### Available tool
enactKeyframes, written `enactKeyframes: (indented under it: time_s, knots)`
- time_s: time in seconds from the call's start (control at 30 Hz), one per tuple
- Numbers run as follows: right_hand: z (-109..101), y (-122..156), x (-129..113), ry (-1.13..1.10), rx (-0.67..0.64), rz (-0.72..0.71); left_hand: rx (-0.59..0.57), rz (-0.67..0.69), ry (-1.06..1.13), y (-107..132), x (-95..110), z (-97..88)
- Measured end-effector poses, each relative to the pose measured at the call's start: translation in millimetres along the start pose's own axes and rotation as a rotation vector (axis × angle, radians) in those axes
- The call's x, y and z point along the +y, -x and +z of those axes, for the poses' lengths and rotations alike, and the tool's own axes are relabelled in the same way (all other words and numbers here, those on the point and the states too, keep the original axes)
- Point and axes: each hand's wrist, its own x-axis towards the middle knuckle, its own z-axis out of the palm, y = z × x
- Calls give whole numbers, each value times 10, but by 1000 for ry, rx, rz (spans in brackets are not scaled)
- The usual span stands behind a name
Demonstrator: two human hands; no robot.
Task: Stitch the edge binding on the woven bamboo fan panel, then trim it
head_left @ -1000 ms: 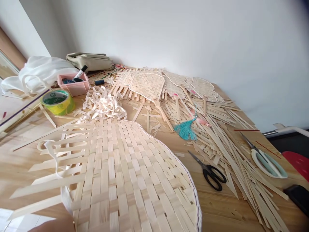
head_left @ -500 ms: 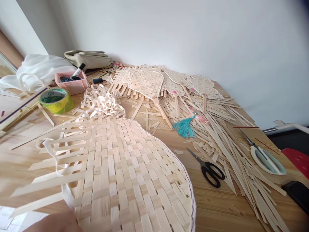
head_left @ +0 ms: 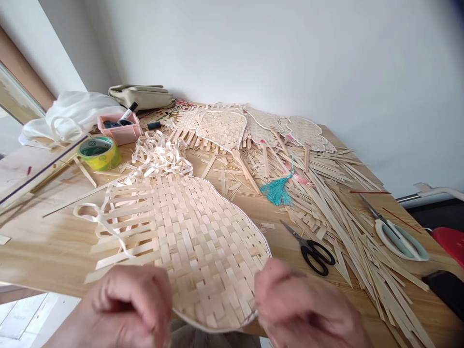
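A pale woven-strip fan (head_left: 210,237), with a corded edge and loose strip ends at its left, lies at the table's front and reaches past the edge. My left hand (head_left: 126,304) is closed at its lower left side, fingers curled in; what they pinch is hidden. At its lower right rim is my right hand (head_left: 304,304), also closed, overlapping the corded edge; I cannot tell whether it grips the rim or something finer. A looped white ribbon (head_left: 103,220) trails over the loose strip ends.
Black scissors (head_left: 315,253), a teal tassel (head_left: 277,188) and many loose strips (head_left: 348,217) lie to the right. Behind are finished fans (head_left: 221,128), heaped ribbon (head_left: 159,154), tape (head_left: 99,152) and a pink box (head_left: 121,133). White-handled scissors (head_left: 400,239) lie at the far right.
Both hands now show at the fan's near edge; before, only part of one hand was at the bottom left. The fan's near rim has come into view, and the ribbon loop lies differently.
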Motion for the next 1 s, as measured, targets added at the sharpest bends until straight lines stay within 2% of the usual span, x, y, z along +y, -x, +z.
enactKeyframes:
  time_s: [0.13,0.23,0.33,0.5,0.73,1.0]
  knots:
    - [35,-123,94,-98,221,-16,94,86,-49,-290,95,234]
    - [42,-147,211,-110,346,36,160,117,-51,-511,22,337]
    - [39,-155,310,-90,413,79,173,114,-53,-685,-116,385]
    - [31,-140,412,-49,464,27,194,114,-15,-832,-310,449]
    - [-7,-116,515,7,484,-19,229,145,32,-891,-446,477]
    - [-15,-133,568,300,497,-152,237,185,56,-941,-537,474]
